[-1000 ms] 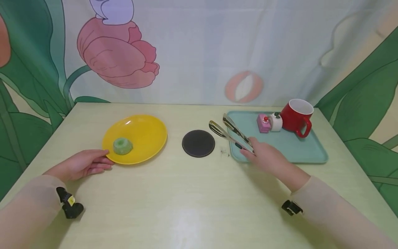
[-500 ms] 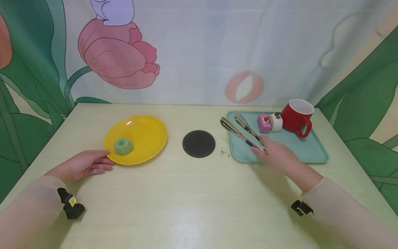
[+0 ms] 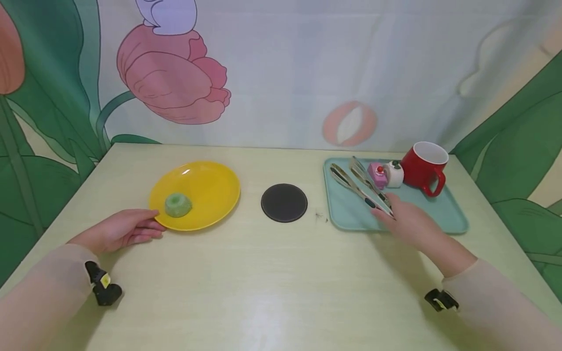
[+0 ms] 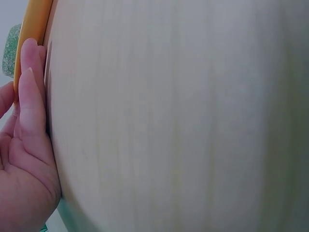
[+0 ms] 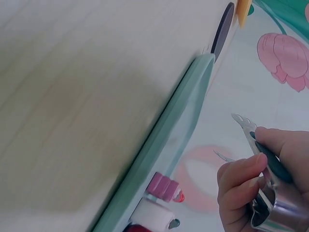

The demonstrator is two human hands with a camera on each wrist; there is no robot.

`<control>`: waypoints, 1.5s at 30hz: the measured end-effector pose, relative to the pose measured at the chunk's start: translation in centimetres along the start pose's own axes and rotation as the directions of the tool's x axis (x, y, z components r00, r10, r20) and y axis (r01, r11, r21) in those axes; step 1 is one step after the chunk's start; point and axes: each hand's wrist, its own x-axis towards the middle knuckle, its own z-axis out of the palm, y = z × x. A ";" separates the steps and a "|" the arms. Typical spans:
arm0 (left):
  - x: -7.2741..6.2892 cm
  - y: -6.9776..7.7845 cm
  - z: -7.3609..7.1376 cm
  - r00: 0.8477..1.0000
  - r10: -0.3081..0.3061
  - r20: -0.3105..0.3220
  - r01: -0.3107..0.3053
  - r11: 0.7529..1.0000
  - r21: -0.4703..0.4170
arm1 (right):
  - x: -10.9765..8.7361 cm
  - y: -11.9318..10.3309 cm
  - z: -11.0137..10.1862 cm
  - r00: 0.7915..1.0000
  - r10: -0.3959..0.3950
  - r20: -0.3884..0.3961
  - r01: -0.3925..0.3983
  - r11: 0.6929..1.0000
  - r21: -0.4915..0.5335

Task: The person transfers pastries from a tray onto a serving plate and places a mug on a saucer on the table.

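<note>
My left hand (image 3: 127,229) pinches the near-left rim of a yellow plate (image 3: 215,195), thumb on top and fingers beneath, as the left wrist view also shows. On that plate lies a green ring-shaped sweet (image 3: 178,205). Metal tongs (image 3: 349,183) are gripped in my right hand (image 3: 408,222), their two arms spread with nothing between the tips. They reach over the left part of a light-blue tray (image 3: 351,217). Just right of the tong tips sit a pink toy cake (image 3: 377,175) with a red top and a white toy cake roll (image 3: 393,174).
A red mug (image 3: 423,168) stands at the tray's back right, handle toward me, close beside the white cake. Between plate and tray a black round coaster (image 3: 284,203) lies on the pale table (image 3: 263,278). A printed curtain (image 3: 281,73) hangs behind the table.
The right hand has carried the tongs rightward, from the tray's left edge to over the tray, close to the pink cake. The left hand keeps its hold on the plate.
</note>
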 end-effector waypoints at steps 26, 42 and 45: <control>-0.2 0.2 0.0 1.000 0.006 0.006 -0.006 1.000 0.001 | -1.5 3.6 -0.8 0.997 0.045 -0.066 -0.048 0.998 -0.051; -0.1 0.2 0.0 1.000 0.008 0.001 -0.008 1.000 -0.007 | -1.1 4.6 -0.2 0.993 0.067 -0.097 -0.077 0.992 -0.103; 0.0 0.1 0.1 1.000 0.002 -0.003 -0.002 1.000 -0.004 | -1.0 4.7 -0.1 0.993 0.083 -0.084 -0.091 0.991 -0.097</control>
